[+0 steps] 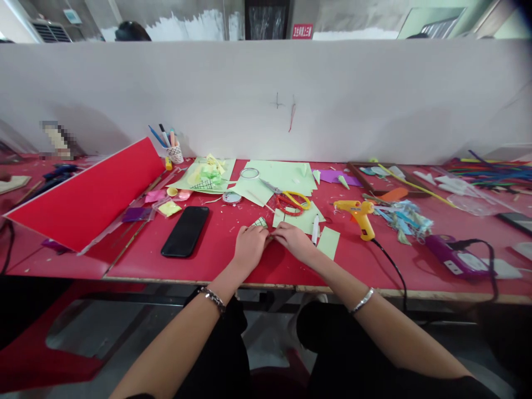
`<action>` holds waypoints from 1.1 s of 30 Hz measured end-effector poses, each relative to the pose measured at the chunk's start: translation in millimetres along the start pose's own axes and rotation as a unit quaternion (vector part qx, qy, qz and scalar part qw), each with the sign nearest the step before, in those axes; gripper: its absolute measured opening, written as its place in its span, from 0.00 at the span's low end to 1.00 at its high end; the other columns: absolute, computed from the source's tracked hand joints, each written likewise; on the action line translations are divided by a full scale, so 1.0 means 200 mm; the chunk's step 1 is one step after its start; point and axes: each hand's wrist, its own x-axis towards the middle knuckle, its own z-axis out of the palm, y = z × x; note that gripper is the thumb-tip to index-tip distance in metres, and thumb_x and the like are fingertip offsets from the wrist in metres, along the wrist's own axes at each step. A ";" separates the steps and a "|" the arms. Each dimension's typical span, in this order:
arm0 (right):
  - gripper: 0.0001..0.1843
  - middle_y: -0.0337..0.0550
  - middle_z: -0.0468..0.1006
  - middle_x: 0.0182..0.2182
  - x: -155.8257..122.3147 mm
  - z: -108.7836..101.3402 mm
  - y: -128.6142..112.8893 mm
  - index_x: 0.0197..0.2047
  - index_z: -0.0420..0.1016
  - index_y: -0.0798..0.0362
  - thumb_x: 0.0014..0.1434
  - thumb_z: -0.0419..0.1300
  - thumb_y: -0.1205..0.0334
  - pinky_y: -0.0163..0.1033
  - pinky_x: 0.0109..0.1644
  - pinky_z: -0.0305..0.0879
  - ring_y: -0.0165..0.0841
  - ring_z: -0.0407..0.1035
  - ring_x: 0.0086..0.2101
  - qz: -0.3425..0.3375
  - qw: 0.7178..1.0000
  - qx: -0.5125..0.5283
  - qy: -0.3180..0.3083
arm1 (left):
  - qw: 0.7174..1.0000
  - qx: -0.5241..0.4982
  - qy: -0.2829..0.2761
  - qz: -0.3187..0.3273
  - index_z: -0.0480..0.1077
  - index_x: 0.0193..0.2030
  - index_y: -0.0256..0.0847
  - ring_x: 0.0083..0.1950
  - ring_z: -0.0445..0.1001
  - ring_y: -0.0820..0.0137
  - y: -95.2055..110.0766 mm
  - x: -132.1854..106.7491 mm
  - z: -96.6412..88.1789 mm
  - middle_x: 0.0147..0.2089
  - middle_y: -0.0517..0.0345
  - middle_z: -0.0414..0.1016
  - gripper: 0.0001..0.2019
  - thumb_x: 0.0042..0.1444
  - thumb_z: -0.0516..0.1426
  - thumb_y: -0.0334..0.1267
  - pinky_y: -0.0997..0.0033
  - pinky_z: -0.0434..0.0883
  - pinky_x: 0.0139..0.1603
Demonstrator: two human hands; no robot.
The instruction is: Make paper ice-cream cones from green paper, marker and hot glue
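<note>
My left hand [251, 247] is closed in a pinch near the table's front edge. A piece of pale green paper with dark grid lines [260, 222] sticks out just above its fingers. Fingertip to fingertip with it, my right hand [294, 242] is closed too; what lies between its fingers is too small to make out. Beyond the right hand lie a pale green paper sheet [299, 220], a white pen [315, 228] and scissors [293, 201] with red and yellow handles. A green paper strip [328, 243] rests beside my right wrist.
To the left are a black phone [185, 231] and a slanted red board [95, 194]. A yellow glue gun [358, 216] and a purple power strip [457, 259] with cords lie right. Behind stand a pen cup [175, 153] and a white partition [208, 100].
</note>
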 end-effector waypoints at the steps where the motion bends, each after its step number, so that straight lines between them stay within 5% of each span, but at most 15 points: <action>1: 0.11 0.44 0.70 0.33 0.00 0.01 0.00 0.36 0.73 0.56 0.58 0.50 0.69 0.34 0.41 0.62 0.29 0.65 0.35 0.002 1.000 -0.006 0.002 | 1.000 -0.001 0.002 -0.005 0.69 0.34 0.38 0.41 0.69 0.65 0.00 0.00 0.00 0.37 0.54 0.73 0.11 0.58 0.48 0.39 0.65 0.58 0.41; 12: 0.15 0.48 0.65 0.45 -0.03 0.07 -0.03 0.47 0.69 0.50 0.59 0.47 0.67 0.37 0.40 0.61 0.37 0.60 0.43 0.014 0.995 -0.093 0.018 | 0.999 -0.026 0.011 -0.020 0.71 0.34 0.39 0.41 0.70 0.64 -0.01 0.00 0.01 0.36 0.52 0.72 0.11 0.57 0.49 0.38 0.64 0.60 0.41; 19: 0.20 0.51 0.64 0.44 -0.05 0.03 -0.09 0.50 0.65 0.55 0.54 0.50 0.71 0.43 0.47 0.59 0.39 0.58 0.44 -0.004 0.995 -0.083 0.049 | 0.998 -0.055 0.030 -0.006 0.68 0.40 0.38 0.43 0.71 0.63 -0.03 -0.06 -0.02 0.39 0.52 0.74 0.09 0.53 0.53 0.37 0.65 0.61 0.42; 22: 0.22 0.52 0.62 0.48 -0.07 0.00 -0.14 0.51 0.65 0.54 0.51 0.52 0.72 0.46 0.50 0.56 0.42 0.55 0.47 -0.012 0.995 -0.059 0.078 | 0.996 -0.073 0.048 -0.003 0.67 0.42 0.39 0.43 0.71 0.64 -0.02 -0.07 -0.06 0.39 0.53 0.74 0.10 0.53 0.54 0.37 0.65 0.62 0.42; 28: 0.10 0.50 0.65 0.40 -0.09 -0.04 -0.14 0.38 0.73 0.54 0.53 0.53 0.67 0.46 0.47 0.59 0.39 0.58 0.42 0.010 0.989 0.047 0.137 | 0.990 -0.115 0.079 0.014 0.62 0.44 0.42 0.43 0.70 0.69 -0.03 -0.07 -0.17 0.42 0.57 0.72 0.13 0.52 0.54 0.41 0.68 0.62 0.45; 33: 0.12 0.44 0.70 0.32 -0.10 -0.05 -0.08 0.39 0.71 0.55 0.52 0.55 0.59 0.40 0.37 0.63 0.32 0.64 0.32 0.066 0.966 0.190 0.163 | 0.991 -0.118 0.067 -0.014 0.59 0.49 0.38 0.53 0.62 0.62 -0.14 0.00 -0.13 0.50 0.48 0.65 0.20 0.51 0.54 0.43 0.64 0.63 0.49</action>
